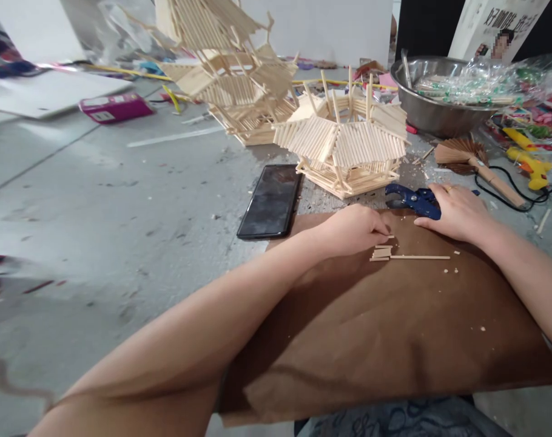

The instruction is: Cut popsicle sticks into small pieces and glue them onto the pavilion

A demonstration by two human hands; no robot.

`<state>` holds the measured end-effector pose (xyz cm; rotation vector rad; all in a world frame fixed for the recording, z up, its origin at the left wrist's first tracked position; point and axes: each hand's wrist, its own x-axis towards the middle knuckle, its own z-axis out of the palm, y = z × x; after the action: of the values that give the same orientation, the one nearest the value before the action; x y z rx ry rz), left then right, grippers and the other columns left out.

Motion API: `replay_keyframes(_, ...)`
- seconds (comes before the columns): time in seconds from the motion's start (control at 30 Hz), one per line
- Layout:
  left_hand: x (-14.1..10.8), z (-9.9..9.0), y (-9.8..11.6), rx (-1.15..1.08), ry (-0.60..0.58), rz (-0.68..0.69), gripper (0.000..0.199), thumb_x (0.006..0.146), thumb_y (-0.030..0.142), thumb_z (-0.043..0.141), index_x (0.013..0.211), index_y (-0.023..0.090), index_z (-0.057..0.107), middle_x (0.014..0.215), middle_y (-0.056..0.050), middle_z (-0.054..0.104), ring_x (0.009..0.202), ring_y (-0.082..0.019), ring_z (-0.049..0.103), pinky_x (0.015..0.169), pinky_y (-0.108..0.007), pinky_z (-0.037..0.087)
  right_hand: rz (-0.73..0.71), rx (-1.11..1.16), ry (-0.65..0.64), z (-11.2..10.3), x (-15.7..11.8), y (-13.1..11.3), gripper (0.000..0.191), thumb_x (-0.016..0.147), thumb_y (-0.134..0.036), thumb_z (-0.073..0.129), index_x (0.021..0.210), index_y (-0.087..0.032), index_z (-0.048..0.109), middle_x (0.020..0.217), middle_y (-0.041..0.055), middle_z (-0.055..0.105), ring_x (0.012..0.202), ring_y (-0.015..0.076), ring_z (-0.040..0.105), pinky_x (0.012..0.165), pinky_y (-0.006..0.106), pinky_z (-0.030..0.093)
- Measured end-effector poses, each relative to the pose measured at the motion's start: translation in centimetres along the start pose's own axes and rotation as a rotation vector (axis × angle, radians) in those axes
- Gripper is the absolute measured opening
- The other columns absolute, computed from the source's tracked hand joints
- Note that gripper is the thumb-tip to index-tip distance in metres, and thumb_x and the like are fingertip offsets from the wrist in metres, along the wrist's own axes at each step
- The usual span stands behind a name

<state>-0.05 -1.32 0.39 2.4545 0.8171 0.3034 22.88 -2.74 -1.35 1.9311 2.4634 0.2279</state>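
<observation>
My left hand (355, 229) is closed in a pinch, low over the brown sheet (394, 328), with a short piece of wooden stick (390, 236) at its fingertips. Just below it lie several short cut pieces (382, 253) side by side, and a longer thin stick (420, 257) points right from them. My right hand (460, 211) is around the handles of blue pruning shears (415, 199), thumb on the near side. The shears' dark jaws point left, and part of the handles is hidden under the hand.
Behind my hands stands a stick-built model tier (344, 142), with a taller tiered model (239, 79) behind it. A phone (272, 200) lies left of the sheet. A metal bowl (440, 115) of wrapped sticks and a yellow glue gun (533, 167) are at right.
</observation>
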Motion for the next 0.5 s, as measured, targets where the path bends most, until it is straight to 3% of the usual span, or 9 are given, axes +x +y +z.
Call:
replay_keyframes(0.1, 0.1, -0.3, 0.3, 0.084, -0.115, -0.016, 0.021, 0.073, 0.016, 0.053, 0.078, 0.021, 0.074, 0.075, -0.001, 0.072, 0.063, -0.011, 0.061, 0.06, -0.019, 0.04, -0.03, 0.021, 0.019, 0.2, 0.0, 0.1, 0.077, 0.073, -0.065, 0.046, 0.124, -0.008, 0.046, 0.119, 0.0219, 0.054, 0.108, 0.0338, 0.05, 0.088, 0.046, 0.037)
replay_keyframes(0.17, 0.1, -0.4, 0.4, 0.089, -0.122, -0.024, 0.021, 0.075, 0.019, 0.052, 0.077, 0.019, 0.074, 0.074, -0.002, 0.071, 0.062, -0.011, 0.06, 0.059, -0.019, 0.04, -0.067, 0.049, 0.072, -0.2, -0.2, 0.1, 0.073, 0.074, -0.062, 0.048, 0.124, -0.009, 0.047, 0.126, 0.0217, 0.049, 0.115, 0.0334, 0.046, 0.092, 0.047, 0.034)
replay_keyframes(0.27, 0.1, -0.3, 0.2, 0.079, -0.11, -0.029, 0.024, 0.077, 0.021, 0.05, 0.068, 0.016, 0.072, 0.066, -0.002, 0.069, 0.056, -0.01, 0.057, 0.055, -0.019, 0.038, -0.181, 0.137, 0.115, -1.8, -0.8, -0.5, 0.047, 0.08, -0.051, 0.049, 0.11, -0.015, 0.058, 0.117, 0.0162, 0.055, 0.11, 0.0282, 0.049, 0.089, 0.041, 0.037)
replay_keyframes(0.37, 0.1, -0.2, 0.0, 0.061, -0.087, -0.016, 0.023, 0.076, 0.018, 0.05, 0.068, 0.017, 0.071, 0.064, -0.001, 0.068, 0.055, -0.009, 0.055, 0.054, -0.019, 0.037, -0.326, 0.23, -0.053, -3.3, -1.6, -1.5, 0.024, 0.082, -0.04, 0.051, 0.088, -0.02, 0.063, 0.093, 0.0068, 0.063, 0.087, 0.0203, 0.057, 0.074, 0.032, 0.041)
replay_keyframes(0.5, 0.2, -0.2, -0.2, 0.034, -0.106, -0.044, 0.024, 0.074, 0.013, 0.047, 0.07, 0.016, 0.071, 0.067, -0.002, 0.068, 0.057, -0.01, 0.055, 0.055, -0.019, 0.037, -0.416, 0.173, -0.322, -4.1, -2.6, -3.0, 0.013, 0.08, -0.031, 0.052, 0.078, -0.021, 0.061, 0.084, 0.0018, 0.065, 0.071, 0.0159, 0.059, 0.056, 0.026, 0.033)
